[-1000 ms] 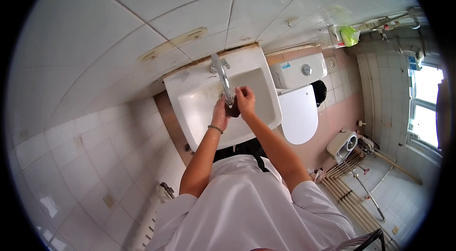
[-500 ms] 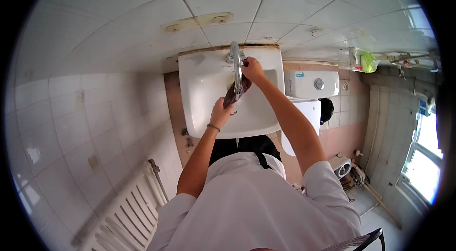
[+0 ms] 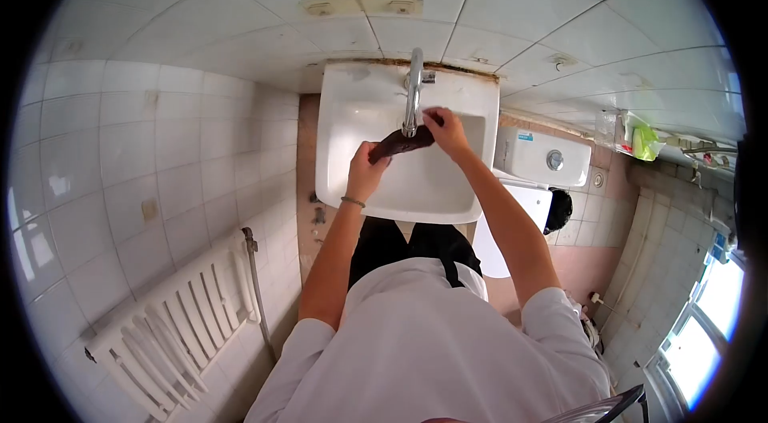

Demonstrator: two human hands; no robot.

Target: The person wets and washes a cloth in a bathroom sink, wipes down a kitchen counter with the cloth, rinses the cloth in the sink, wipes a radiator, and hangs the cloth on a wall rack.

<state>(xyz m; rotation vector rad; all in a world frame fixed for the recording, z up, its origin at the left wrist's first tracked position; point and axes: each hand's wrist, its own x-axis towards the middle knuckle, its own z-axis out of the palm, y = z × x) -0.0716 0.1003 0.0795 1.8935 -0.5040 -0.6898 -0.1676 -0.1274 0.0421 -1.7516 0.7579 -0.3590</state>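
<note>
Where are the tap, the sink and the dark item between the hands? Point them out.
Tap (image 3: 414,95): head view, on its curved spout.
Sink (image 3: 428,183): head view, on the bare basin.
Dark item (image 3: 400,144): head view, on its middle.

Dark strip (image 3: 406,141) partly hidden by hands (image 3: 366,171), toilet lid (image 3: 535,201) partly behind forearm (image 3: 510,219), glasses (image 3: 618,402) cut off below

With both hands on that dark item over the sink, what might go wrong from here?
The left hand and right hand hold the dark item near its ends, so a loose grip could drop it into the sink. The tap overlaps its middle in this view, so it might get bumped. The bracelet sits by the front rim and might catch there.
</note>
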